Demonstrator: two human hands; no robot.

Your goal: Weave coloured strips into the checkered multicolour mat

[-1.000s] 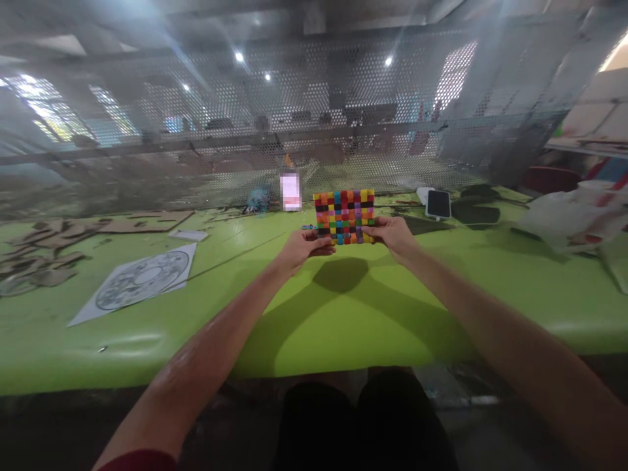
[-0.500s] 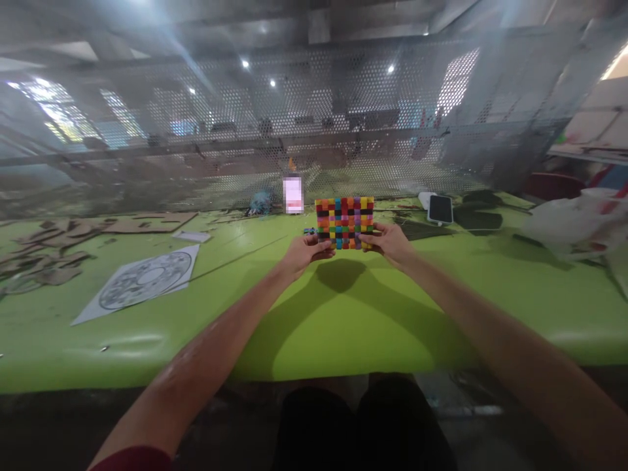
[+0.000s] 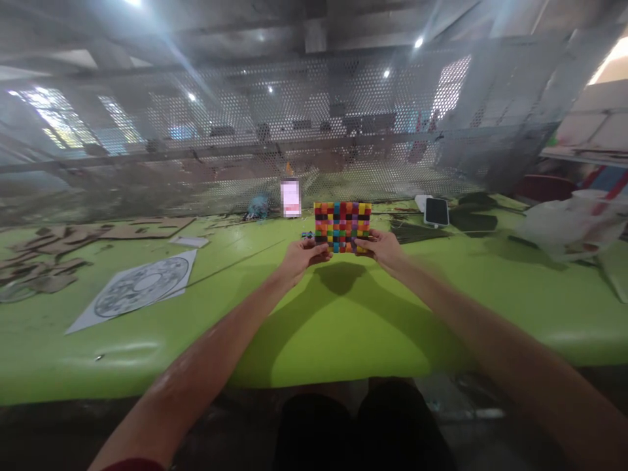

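A small rectangular woven mat (image 3: 343,222) of many-coloured strips in a checkered pattern is held upright above the green table. My left hand (image 3: 303,256) pinches its lower left corner, thumb on the near face. On the lower right corner, my right hand (image 3: 383,248) grips with the thumb in front and the other fingers mostly behind. Both arms reach forward, and the mat's shadow falls on the tabletop beneath. The back of the mat is hidden from me.
On the green table (image 3: 314,340), a paper with a printed ring design (image 3: 147,284) and cardboard scraps (image 3: 53,252) lie left. A phone-like device (image 3: 436,211) and a white plastic bag (image 3: 564,222) are right. A perforated metal screen (image 3: 220,144) stands behind, with a pixelated bright panel (image 3: 291,197) before it.
The view has shifted slightly, so the mat and hands sit a little lower and further left in the picture. Both hands keep the same hold on the mat.
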